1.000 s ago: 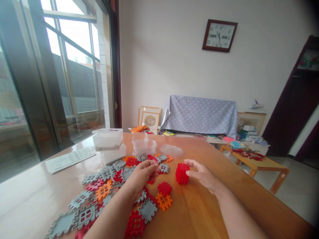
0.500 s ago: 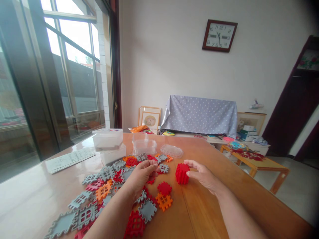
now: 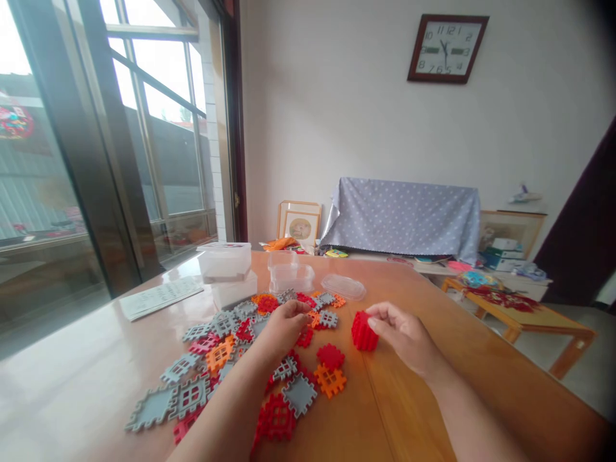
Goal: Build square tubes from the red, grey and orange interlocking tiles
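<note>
Your table (image 3: 409,414) fills the lower view, with a spread of grey, red and orange toothed pieces (image 3: 226,370) across its left half, around your left forearm. On the wall, the clock (image 3: 448,49) reads in plain black numerals. The papers (image 3: 158,298) at far left carry writing too small to read. Beside them, a lidded clear box (image 3: 224,264) stands on a pale box (image 3: 234,292); you can't make out their contents. Clear tubs (image 3: 290,278) stand to the right, near a flat clear lid (image 3: 343,287). Your left hand (image 3: 287,326) bends over the pieces, fingertips drawn together; whether that grip pinches anything, you can't tell. Your right hand (image 3: 402,333) has thumb and fingers close together at the upper right edge of the red stack (image 3: 362,333), touching it; how firm that grip is, you can't tell. The stack sits right of the spread.
</note>
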### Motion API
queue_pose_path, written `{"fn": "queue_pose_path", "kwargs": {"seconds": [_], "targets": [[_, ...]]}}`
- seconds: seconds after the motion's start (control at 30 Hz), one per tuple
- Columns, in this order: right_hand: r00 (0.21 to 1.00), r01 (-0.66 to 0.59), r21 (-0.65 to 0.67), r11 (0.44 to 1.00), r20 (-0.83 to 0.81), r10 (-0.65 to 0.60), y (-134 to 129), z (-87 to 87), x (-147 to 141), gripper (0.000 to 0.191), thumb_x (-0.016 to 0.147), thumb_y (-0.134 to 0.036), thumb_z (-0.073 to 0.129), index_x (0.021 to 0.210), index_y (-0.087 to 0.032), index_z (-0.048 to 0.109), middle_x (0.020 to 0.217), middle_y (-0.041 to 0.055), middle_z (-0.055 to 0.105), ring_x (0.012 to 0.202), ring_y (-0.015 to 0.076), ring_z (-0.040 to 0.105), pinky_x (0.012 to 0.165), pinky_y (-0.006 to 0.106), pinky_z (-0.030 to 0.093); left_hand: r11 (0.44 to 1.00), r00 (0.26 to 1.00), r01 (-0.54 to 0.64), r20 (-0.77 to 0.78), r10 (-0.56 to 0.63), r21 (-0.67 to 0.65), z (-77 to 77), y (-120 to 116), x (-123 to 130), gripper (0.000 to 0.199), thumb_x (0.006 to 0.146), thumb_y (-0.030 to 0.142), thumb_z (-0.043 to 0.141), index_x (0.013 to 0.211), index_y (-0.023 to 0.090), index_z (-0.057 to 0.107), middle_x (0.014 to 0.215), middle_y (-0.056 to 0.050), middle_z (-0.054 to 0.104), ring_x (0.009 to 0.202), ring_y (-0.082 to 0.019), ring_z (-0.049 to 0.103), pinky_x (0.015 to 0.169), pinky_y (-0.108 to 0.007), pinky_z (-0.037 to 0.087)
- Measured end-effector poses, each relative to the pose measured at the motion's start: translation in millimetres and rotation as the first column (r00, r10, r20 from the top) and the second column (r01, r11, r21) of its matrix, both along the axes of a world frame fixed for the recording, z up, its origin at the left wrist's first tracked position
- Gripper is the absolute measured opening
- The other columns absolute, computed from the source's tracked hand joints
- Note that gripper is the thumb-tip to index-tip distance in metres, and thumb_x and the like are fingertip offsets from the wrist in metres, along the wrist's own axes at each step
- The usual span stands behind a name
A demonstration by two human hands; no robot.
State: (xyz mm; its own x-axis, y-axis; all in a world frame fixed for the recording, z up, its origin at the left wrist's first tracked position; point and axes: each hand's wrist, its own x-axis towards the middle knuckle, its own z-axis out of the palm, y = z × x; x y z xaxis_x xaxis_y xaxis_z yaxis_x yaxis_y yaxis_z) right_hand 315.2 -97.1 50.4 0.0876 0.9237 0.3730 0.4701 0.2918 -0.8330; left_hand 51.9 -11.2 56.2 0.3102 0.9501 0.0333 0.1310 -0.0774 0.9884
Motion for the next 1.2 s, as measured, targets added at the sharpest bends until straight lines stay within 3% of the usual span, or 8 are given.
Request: {"fn": "queue_pose_path", "kwargs": {"seconds": [0.13, 0.27, 0.43, 0.6, 0.87, 1.07, 1.13, 1.2], "targets": [[0.954, -0.110, -0.144, 0.983, 0.261, 0.145, -15, 3.7, -41, 0.031, 0.084, -0.044, 0.068, 0.107, -0.024, 0.068, 0.088, 0.0001, 0.064, 0.070, 0.0141, 0.057, 0.067, 0.026, 0.047, 0.995, 0.993, -0.063, -0.095, 0.070, 0.071, -2.2, 11, -11, 0.022, 0.074, 0.023, 0.055, 0.093, 0.017, 0.064, 0.079, -0.003, 0.067, 0.067, -0.015, 0.059, 0.061, -0.025, 0.040], [0.822, -0.030, -0.239, 0.970, 0.547, 0.160, -21, 2.5, -64, 0.034, 0.080, -0.048, 0.071, 0.107, -0.029, 0.069, 0.098, 0.0014, 0.063, 0.077, 0.0158, 0.060, 0.069, 0.026, 0.042, 0.979, 0.969, -0.115, -0.198, 0.148, 0.167, -4.8, 18, -17, 0.019, 0.074, 0.022, 0.054, 0.090, 0.018, 0.064, 0.074, -0.002, 0.065, 0.065, -0.015, 0.057, 0.057, -0.024, 0.037], [0.731, 0.101, -0.226, 0.969, 0.678, 0.082, -17, -6.6, -76, 0.027, 0.086, -0.047, 0.063, 0.103, -0.026, 0.068, 0.097, 0.0051, 0.064, 0.087, 0.0228, 0.066, 0.072, 0.030, 0.040, 0.965, 0.953, -0.100, -0.256, 0.163, 0.243, -5.8, 15, -14, 0.011, 0.074, 0.023, 0.057, 0.081, 0.019, 0.064, 0.065, 0.001, 0.059, 0.059, -0.013, 0.049, 0.055, -0.024, 0.031], [0.761, 0.111, -0.183, 0.977, 0.648, 0.035, -8, -21.8, -80, 0.020, 0.084, -0.035, 0.064, 0.102, -0.027, 0.068, 0.094, 0.0043, 0.065, 0.086, 0.0228, 0.066, 0.070, 0.030, 0.040, 0.972, 0.972, -0.070, -0.204, 0.117, 0.225, -4.9, 7, -8, 0.008, 0.071, 0.021, 0.060, 0.077, 0.019, 0.065, 0.062, 0.001, 0.058, 0.056, -0.013, 0.047, 0.055, -0.024, 0.028], [0.874, 0.081, -0.094, 0.992, 0.485, -0.025, 2, -31.3, -76, 0.038, 0.084, -0.034, 0.064, 0.121, -0.028, 0.064, 0.099, 0.0036, 0.065, 0.075, 0.0184, 0.064, 0.073, 0.032, 0.049, 0.990, 0.985, -0.003, -0.169, 0.027, 0.140, 0.9, 1, -6, 0.011, 0.071, 0.023, 0.063, 0.081, 0.017, 0.066, 0.065, 0.001, 0.062, 0.058, -0.013, 0.050, 0.055, -0.024, 0.033], [0.954, -0.016, 0.009, 1.000, 0.300, 0.013, 1, -31.3, -83, 0.043, 0.086, -0.039, 0.064, 0.128, -0.029, 0.060, 0.115, 0.0056, 0.066, 0.089, 0.0213, 0.066, 0.085, 0.038, 0.053, 0.975, 0.975, 0.220, 0.034, -0.219, -0.024, 4.4, -10, -6, 0.032, 0.069, 0.030, 0.074, 0.096, 0.016, 0.064, 0.068, 0.002, 0.061, 0.056, -0.010, 0.050, 0.055, -0.023, 0.035], [0.957, -0.004, 0.025, 1.000, 0.289, -0.004, -3, -27.3, -85, 0.051, 0.085, -0.039, 0.066, 0.134, -0.031, 0.055, 0.121, 0.0064, 0.066, 0.091, 0.0223, 0.066, 0.087, 0.040, 0.054, 0.976, 0.972, 0.212, 0.114, -0.205, -0.050, 4.9, -10, -5, 0.032, 0.065, 0.021, 0.073, 0.094, 0.016, 0.062, 0.065, 0.004, 0.058, 0.054, -0.009, 0.049, 0.053, -0.021, 0.034], [0.948, 0.013, 0.050, 0.999, 0.318, -0.028, -8, -20.5, -88, 0.053, 0.084, -0.038, 0.067, 0.136, -0.031, 0.055, 0.125, 0.0073, 0.065, 0.097, 0.0242, 0.065, 0.090, 0.042, 0.053, 0.995, 0.981, 0.092, 0.178, -0.083, -0.038, 6.4, -7, -5, 0.028, 0.064, 0.017, 0.069, 0.090, 0.016, 0.060, 0.063, 0.004, 0.057, 0.053, -0.008, 0.048, 0.052, -0.021, 0.033]]}}
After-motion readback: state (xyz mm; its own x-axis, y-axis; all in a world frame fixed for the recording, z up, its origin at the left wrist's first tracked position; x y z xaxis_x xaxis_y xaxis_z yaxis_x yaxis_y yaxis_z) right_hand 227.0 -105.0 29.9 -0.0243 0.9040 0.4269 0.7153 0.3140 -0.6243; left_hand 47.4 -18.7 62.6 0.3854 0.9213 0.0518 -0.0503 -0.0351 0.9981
